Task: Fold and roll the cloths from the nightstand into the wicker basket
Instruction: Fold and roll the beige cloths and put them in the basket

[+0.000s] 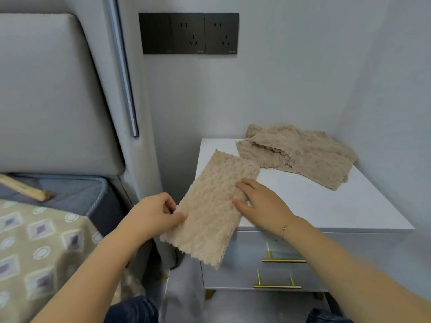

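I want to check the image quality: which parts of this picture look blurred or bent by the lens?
Head view: the right forearm near the lower edge is smeared by motion blur; the folded cloth and both hands, left hand and right hand, look fairly sharp; the wide lens bends the metal strip beside the headboard; lighting is soft, without glare.

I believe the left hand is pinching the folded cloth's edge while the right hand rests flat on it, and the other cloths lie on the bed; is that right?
Not quite: the head view shows the other cloths on the nightstand, not the bed. The left hand does pinch the folded cloth, with the right hand flat on it.
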Demonstrator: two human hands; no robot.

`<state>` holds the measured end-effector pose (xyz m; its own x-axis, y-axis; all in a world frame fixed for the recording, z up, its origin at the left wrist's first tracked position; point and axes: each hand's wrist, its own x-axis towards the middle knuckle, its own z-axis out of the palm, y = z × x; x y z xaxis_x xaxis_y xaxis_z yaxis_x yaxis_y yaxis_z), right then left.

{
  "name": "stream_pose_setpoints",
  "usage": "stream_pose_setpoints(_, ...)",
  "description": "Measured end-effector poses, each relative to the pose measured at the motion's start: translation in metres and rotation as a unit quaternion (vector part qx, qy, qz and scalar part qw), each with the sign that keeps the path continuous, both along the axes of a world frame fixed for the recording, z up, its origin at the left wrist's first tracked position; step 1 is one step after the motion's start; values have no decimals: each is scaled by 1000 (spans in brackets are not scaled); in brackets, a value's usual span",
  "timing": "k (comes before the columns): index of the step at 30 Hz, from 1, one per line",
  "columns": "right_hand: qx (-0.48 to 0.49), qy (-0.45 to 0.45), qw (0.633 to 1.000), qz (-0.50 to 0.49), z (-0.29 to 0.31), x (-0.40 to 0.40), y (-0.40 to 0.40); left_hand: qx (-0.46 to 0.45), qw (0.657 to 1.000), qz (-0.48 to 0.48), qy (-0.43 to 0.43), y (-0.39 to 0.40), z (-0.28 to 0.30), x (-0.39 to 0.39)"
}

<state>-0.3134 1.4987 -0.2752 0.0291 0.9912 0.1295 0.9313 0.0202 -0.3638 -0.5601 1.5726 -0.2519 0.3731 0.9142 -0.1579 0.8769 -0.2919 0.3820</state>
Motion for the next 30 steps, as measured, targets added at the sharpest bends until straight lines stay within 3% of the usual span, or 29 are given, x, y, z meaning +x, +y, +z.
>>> stream_pose_setpoints(5,-48,-72,996,33,-4,13,33,-62,993,21,-100,5,-10,-2)
stream_pose_setpoints(8,-43,-72,996,42,-7,21,46,-78,987,23,-139,10,-13,9)
stream_pose_setpoints(14,28,-90,996,12,-1,24,62,-113,970,92,-195,23,-18,30)
stream_pose_setpoints(18,75,-39,996,4,0,1,57,-142,955,113,-235,24,-19,29)
stream_pose_setpoints(25,-19,-16,1000,7,-9,-12,49,-211,916,159,-301,25,-8,16)
stream_pose_setpoints(30,-80,-29,996,30,-12,-3,50,-273,904,165,-284,23,-20,23)
